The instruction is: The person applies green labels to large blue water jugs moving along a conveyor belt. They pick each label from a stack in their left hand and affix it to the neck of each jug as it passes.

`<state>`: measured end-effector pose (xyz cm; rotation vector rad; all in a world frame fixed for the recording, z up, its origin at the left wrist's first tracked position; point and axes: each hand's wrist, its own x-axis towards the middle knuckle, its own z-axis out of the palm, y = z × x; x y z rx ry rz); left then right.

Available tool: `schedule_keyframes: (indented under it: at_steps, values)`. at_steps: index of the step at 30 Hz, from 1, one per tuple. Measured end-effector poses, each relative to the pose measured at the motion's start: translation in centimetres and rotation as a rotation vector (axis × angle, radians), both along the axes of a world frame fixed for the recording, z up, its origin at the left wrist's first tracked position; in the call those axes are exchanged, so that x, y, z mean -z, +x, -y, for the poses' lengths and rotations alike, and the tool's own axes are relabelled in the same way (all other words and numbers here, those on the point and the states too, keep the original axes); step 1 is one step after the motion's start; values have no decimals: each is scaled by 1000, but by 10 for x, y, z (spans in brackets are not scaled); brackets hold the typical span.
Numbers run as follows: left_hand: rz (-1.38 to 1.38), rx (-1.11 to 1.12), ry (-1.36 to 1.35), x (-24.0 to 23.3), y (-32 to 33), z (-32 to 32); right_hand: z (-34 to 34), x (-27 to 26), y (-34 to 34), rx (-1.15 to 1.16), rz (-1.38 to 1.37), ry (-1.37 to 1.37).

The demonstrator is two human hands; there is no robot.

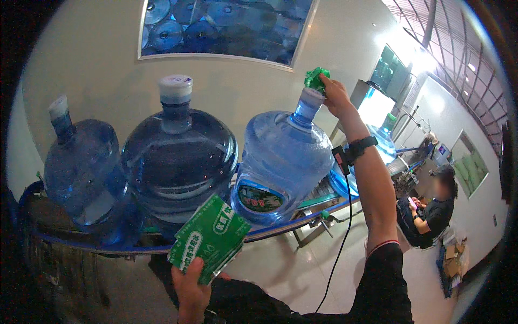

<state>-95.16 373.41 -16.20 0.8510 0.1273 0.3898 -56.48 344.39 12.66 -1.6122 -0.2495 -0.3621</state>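
Observation:
My left hand point(191, 285) grips a stack of flat green plastic sleeves point(212, 239) with white printing, low and in front of the bottles. Raised to the right, my right hand point(334, 91) pinches a crumpled green plastic sleeve point(315, 79) just over the capped neck of a large clear blue water bottle point(287, 162), which bears an oval label. Left of it stands a darker blue water bottle point(178, 162) with a white cap, and at the far left another capped bottle point(85, 174). A wrist strap with a cabled device point(344, 158) is on my right arm.
The bottles stand on a conveyor with a curved rail point(283, 229). More bottles point(380, 141) stand farther along it, near a brightly lit box point(374, 107). A seated person point(433, 206) holds a phone at the right, near cardboard boxes point(453, 259). A black cable point(342, 247) hangs beside my right arm.

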Motion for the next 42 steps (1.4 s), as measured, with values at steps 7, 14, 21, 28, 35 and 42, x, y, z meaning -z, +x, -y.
schedule_keyframes:
  at_steps: [7,14,21,28,35,42]
  values:
    - [28,67,-22,4,13,4,33,9,-10,-380,-170,9]
    - [48,120,-136,0,35,-3,66,61,-5,-178,244,-85]
    - [168,232,211,-14,70,7,97,108,-27,386,390,-179]
    - [124,365,-2,-38,86,12,-33,144,-153,-222,73,-312]
    - [94,433,94,-31,106,3,-91,155,-195,-404,-18,-696]
    - [82,370,64,-21,115,5,-40,108,-106,-130,-127,196]
